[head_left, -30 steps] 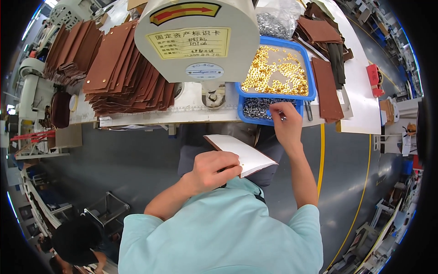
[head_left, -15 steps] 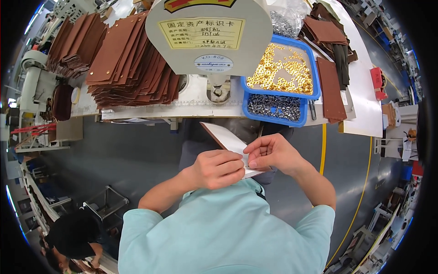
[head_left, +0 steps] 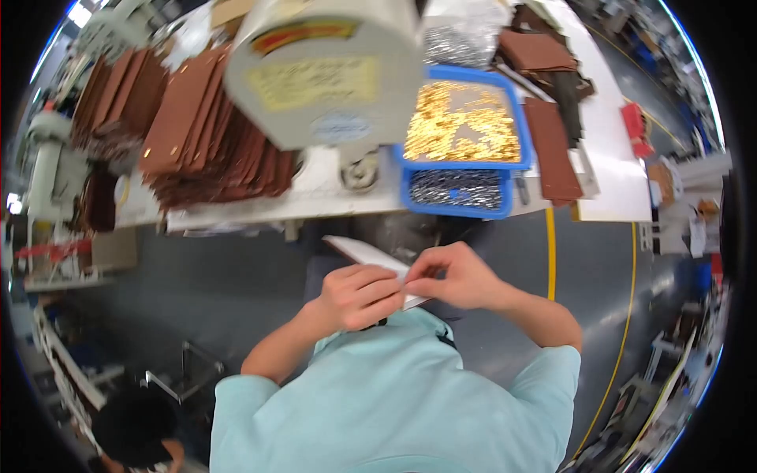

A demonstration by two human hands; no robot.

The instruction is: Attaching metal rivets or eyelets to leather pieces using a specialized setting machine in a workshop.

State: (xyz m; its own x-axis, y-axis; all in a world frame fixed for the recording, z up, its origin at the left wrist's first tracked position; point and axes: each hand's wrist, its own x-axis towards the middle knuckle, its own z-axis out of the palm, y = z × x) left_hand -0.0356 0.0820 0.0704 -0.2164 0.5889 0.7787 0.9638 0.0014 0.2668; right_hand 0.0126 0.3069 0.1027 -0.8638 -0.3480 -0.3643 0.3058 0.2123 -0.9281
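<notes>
White worktable [head_left: 619, 189] spans the far side, bearing stacked brown pieces [head_left: 185, 118] at left, a pale machine [head_left: 315, 118] at centre, and blue trays [head_left: 457, 210] of small metallic parts [head_left: 430, 140] at right. Nearer, the left hand [head_left: 360, 297] clasps a white-faced brown panel [head_left: 369, 254]; the right hand [head_left: 460, 276] meets its right side, fingertips close together, whether gripping anything cannot be told.

one left hand [head_left: 359, 297], one right hand [head_left: 461, 277], one white panel [head_left: 365, 252] at centre, two blue trays [head_left: 457, 211] at one o'clock, at least two brown stacks [head_left: 213, 138] at ten, one red box [head_left: 636, 131] at two
</notes>
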